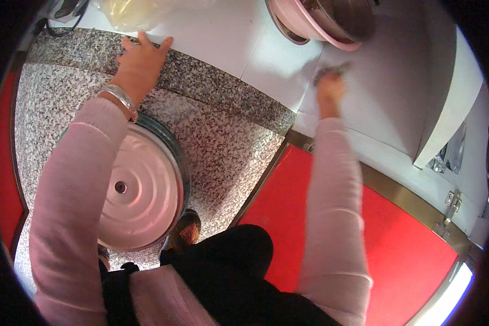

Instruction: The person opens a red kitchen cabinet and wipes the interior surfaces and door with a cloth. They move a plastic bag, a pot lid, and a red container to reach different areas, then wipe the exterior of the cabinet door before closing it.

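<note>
My left hand (140, 63), a silver bracelet at its wrist, rests with fingers spread on the dark speckled stone strip (203, 79) beside the white surface. Farther right, my right hand (330, 91) is blurred over the white cabinet panel (375, 98), closed around a small greyish thing (330, 73), too blurred to name. Above it, pink basins (309, 24) stand tilted, one inside another. Under my left forearm is a round, pale, ridged lid (146, 191) with a small hole-like centre, set in a dark green rim.
An open red cabinet door (399, 244) with a metal hinge (448, 212) lies below my right arm. A clear plastic bag (130, 14) with yellowish contents sits at the top left, near a black cable (71, 30). My shoe (187, 228) is beside the lid on the speckled floor.
</note>
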Available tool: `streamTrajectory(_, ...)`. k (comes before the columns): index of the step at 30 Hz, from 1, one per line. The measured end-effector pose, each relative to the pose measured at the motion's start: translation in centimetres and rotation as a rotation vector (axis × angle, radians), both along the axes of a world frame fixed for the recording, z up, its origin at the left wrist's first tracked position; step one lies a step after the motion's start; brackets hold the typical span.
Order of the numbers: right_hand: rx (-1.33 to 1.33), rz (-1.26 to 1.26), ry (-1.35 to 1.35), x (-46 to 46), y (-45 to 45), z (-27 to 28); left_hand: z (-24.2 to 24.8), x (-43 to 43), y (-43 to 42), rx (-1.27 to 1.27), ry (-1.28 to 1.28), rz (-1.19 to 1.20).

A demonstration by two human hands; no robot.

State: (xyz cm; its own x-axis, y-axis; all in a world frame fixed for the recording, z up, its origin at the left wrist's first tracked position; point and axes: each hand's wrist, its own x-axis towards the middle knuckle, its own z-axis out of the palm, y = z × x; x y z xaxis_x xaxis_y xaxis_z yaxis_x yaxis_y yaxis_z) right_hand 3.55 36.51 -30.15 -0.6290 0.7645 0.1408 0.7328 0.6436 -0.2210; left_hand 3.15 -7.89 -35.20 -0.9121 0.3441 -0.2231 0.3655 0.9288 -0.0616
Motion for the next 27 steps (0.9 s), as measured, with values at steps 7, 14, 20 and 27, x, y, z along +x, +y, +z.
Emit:
streamTrajectory(7, 0.821, 0.506, -0.682, 5.0, -2.9, -0.4, 0.4, -0.3, 0.8, 0.020, -0.032, -0.004)
streamTrajectory(14, 0.865, 0.372, -0.690, 6.2, -2.1, 8.0, 0.9, 1.0, 3.5, 0.032, 0.013, -0.131)
streamTrajectory(20, 0.504, 0.431, -0.882, 5.2, -5.4, -2.8, 1.6, 2.9, 6.7, -0.016, -0.105, -0.289)
streamTrajectory(27, 0.234, 0.586, 0.060, 4.2, -2.2, -5.0, 1.3, 2.3, 6.3, -0.040, -0.180, -0.227)
